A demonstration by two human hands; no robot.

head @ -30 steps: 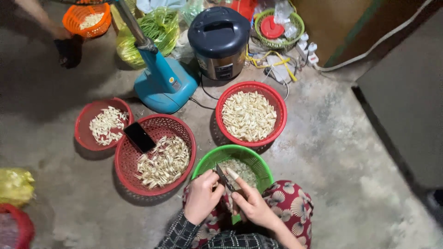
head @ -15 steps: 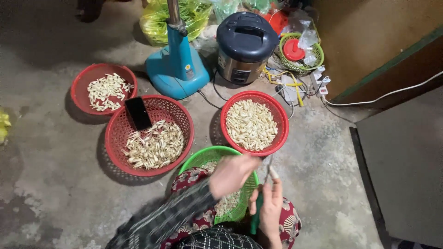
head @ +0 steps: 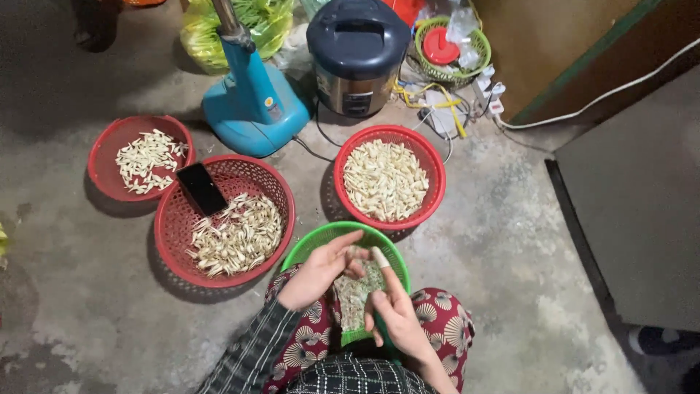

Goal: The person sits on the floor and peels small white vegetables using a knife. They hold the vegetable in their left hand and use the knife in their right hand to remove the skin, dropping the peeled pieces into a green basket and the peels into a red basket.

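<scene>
I sit on a concrete floor with a green basket (head: 315, 238) of small pale pieces on my lap. My left hand (head: 321, 270) reaches into it, fingers spread, tips touching the pieces. My right hand (head: 397, 314) hovers over the basket's near right side. Its forefinger, wrapped in white tape, points up and the other fingers curl; what they hold is hidden. Just beyond stands a red basket (head: 435, 175) full of pale peeled pieces. To the left is a larger red basket (head: 169, 241) with thin husk-like pieces and a black phone (head: 201, 188).
A smaller red basket (head: 102, 149) with some pale pieces sits at the far left. Behind are a blue fan base (head: 251, 109), a dark rice cooker (head: 357, 51), a green basket with a red lid (head: 477, 51), tangled cables (head: 445, 117) and a bag of greens (head: 262, 18). A grey slab (head: 634, 219) lies to the right.
My view has shifted left and closer. My left hand dropped from above the green basket down into it; my right hand moved up over the basket's right side.
</scene>
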